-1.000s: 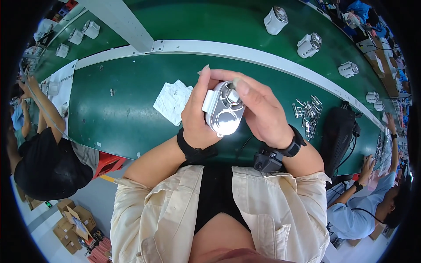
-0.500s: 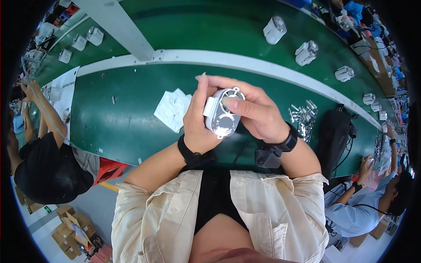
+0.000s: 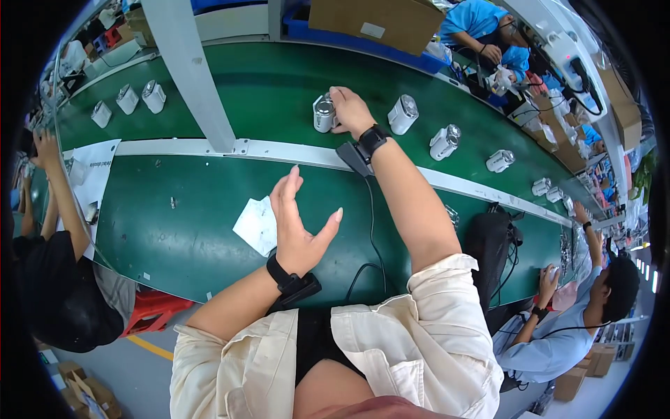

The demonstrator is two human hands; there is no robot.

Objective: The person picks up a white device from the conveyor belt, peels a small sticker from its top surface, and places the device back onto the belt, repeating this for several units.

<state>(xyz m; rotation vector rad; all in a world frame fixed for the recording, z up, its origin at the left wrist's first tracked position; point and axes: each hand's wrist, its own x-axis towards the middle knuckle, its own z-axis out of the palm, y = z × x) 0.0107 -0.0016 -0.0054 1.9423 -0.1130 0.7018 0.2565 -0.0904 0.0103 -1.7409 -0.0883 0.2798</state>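
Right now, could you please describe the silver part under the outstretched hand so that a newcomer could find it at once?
Look at the far lane of the green conveyor belt, beyond the pale dividing rail. A row of small silver housings stands there; the one meant is the silver housing just right of the slanting grey post. It alone has the right hand resting against it, while its neighbours stand untouched.

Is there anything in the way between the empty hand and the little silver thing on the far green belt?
Yes. The left hand hovers open over the near green table, and the white rail runs across between it and the silver device on the far belt. The right hand already touches that device. The white paper lies beside the left hand.
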